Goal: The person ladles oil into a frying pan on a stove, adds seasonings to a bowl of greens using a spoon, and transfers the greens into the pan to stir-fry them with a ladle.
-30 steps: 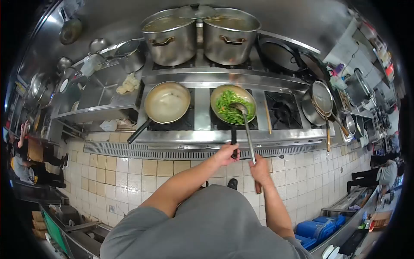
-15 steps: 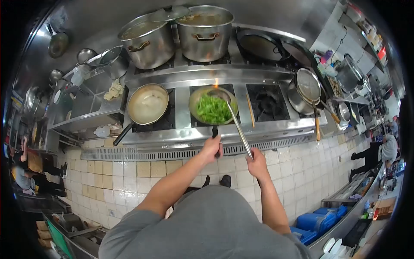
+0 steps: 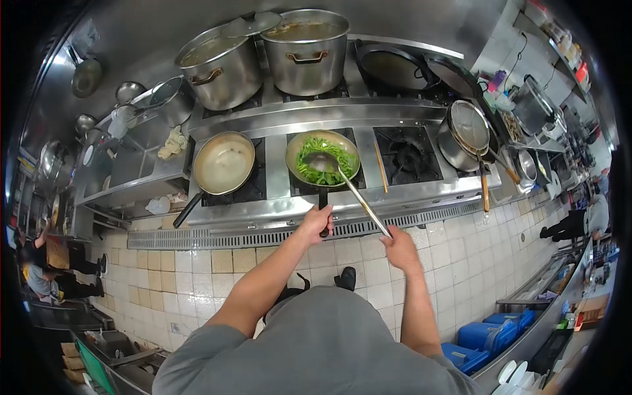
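My left hand [image 3: 315, 224] is wrapped round the black handle of a frying pan [image 3: 356, 158] on the middle front burner. Chopped green vegetables [image 3: 337, 150] lie inside that pan. My right hand [image 3: 399, 249] grips the long metal handle of a ladle [image 3: 356, 191]; its round bowl rests on the greens near the pan's centre. To the left, a second frying pan [image 3: 224, 163] holds a thin layer of pale liquid, its black handle pointing toward me. A thin wooden stick [image 3: 380, 166] lies on the stove just right of the middle burner.
Two tall stockpots [image 3: 305, 59] stand on the back burners, beside a black wok [image 3: 396, 68]. At the right sits a pot with a strainer [image 3: 469, 128] on top. Blue bins [image 3: 487, 336] stand behind on the right. Other people [image 3: 590, 218] are at both far sides.
The pan has come down level, and the flame behind it no longer shows. The greens have spread out, with the ladle's bowl moved left and lower onto them.
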Tool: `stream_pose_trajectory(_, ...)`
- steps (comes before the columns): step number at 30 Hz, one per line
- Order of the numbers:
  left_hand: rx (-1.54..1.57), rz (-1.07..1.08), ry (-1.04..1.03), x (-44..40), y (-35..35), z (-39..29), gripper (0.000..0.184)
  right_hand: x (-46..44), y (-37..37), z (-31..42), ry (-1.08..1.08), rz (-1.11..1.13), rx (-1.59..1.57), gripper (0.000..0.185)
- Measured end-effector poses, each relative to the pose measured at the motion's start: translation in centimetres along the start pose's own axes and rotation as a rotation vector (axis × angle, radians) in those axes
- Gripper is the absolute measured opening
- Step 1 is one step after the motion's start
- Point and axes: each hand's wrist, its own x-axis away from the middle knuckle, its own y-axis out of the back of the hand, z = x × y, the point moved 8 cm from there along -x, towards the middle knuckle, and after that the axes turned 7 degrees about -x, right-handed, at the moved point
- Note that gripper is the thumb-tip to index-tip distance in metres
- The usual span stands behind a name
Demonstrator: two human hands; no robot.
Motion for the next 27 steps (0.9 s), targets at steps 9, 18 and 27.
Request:
stream_pose_trajectory(9,0.007,0.065,-0.026,1.7,0.2,0.0,0.019,-3.0,3.6,2.8,-0.06,0.147,0.399,0.024)
stream_pose_trajectory(18,0.046,0.038,-0.098,-1.0,1.5,1.1,0.027,0.9,-3.9,-0.6,-0.177,0.025,0.147,0.03)
stream_pose_trajectory(27,0.087,0.074,0.04,4.7,0.3,0.4,0.021,-2.1,6.1,0.8,0.005,0.253,0.281,0.026)
